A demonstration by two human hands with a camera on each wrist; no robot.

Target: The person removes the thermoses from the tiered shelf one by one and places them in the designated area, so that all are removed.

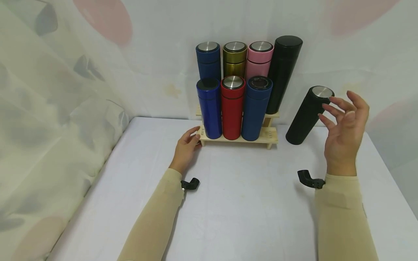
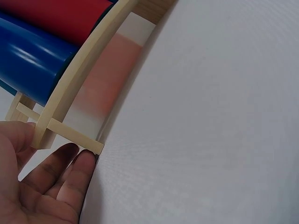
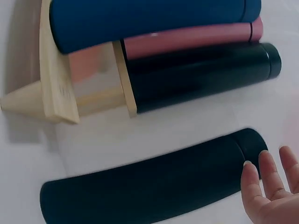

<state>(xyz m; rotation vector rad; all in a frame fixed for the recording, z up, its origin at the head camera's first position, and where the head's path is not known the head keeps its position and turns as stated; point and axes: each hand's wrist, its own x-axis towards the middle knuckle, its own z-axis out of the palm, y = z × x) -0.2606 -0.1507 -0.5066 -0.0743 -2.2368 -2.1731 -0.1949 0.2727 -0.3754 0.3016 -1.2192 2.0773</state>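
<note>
A two-tier wooden rack (image 1: 270,135) stands at the back of the table, loaded with vacuum flasks. My left hand (image 1: 184,149) holds the left end of its lower shelf; in the left wrist view the thumb is at the board's end and the fingertips (image 2: 86,161) are by the leg under it. Right of the rack, a black flask (image 1: 305,117) with a silver-topped lid stands on the table. Beside that lid is my right hand (image 1: 344,136), raised, its fingers spread and loosely bent with nothing in them. Whether the fingertips touch the lid, I cannot tell.
The lower shelf carries a shiny blue flask (image 1: 210,110), a red flask (image 1: 232,112) and a matte blue flask (image 1: 257,112). Behind them stand a dark blue flask (image 1: 208,63), a gold flask (image 1: 235,61), a pink flask (image 1: 259,61) and a tall black flask (image 1: 284,74). Patterned cloth (image 1: 65,119) hangs at left.
</note>
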